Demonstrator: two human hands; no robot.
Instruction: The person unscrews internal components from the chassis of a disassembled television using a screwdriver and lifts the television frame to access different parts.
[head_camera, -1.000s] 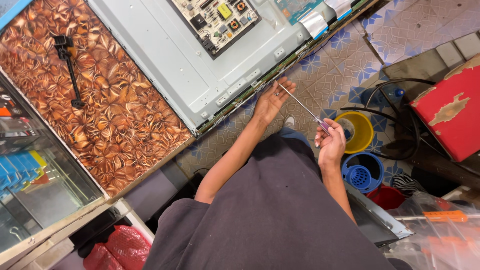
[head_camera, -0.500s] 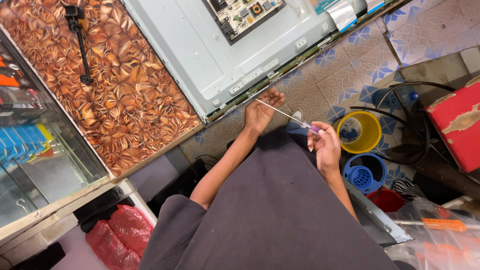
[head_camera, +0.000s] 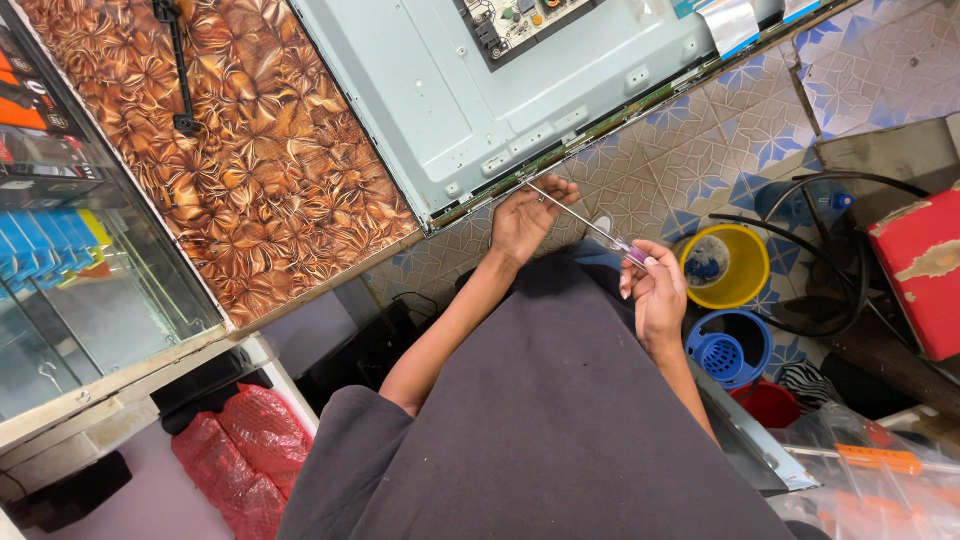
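Observation:
A long thin screwdriver (head_camera: 590, 224) with a purple handle runs between both hands. My right hand (head_camera: 655, 292) grips its handle. My left hand (head_camera: 527, 217) pinches the metal shaft near the tip, just below the lower edge of a grey metal back panel (head_camera: 430, 100) of a flat screen lying on a brown leaf-patterned tabletop (head_camera: 250, 170). A circuit board (head_camera: 515, 22) is mounted at the top of the panel. My dark grey shirt fills the lower middle of the view.
A yellow bucket (head_camera: 745, 270) and a blue basket (head_camera: 728, 352) stand on the patterned floor tiles at right. Black cables (head_camera: 800, 215) loop near a red box (head_camera: 925, 275). A glass cabinet (head_camera: 60, 290) is at left, a red bag (head_camera: 235, 450) below it, an orange-handled tool (head_camera: 875, 458) at lower right.
The view has shifted, so the panel and table sit higher in frame. Both hands stay on the screwdriver, which has swung a little lower and flatter near the panel's edge.

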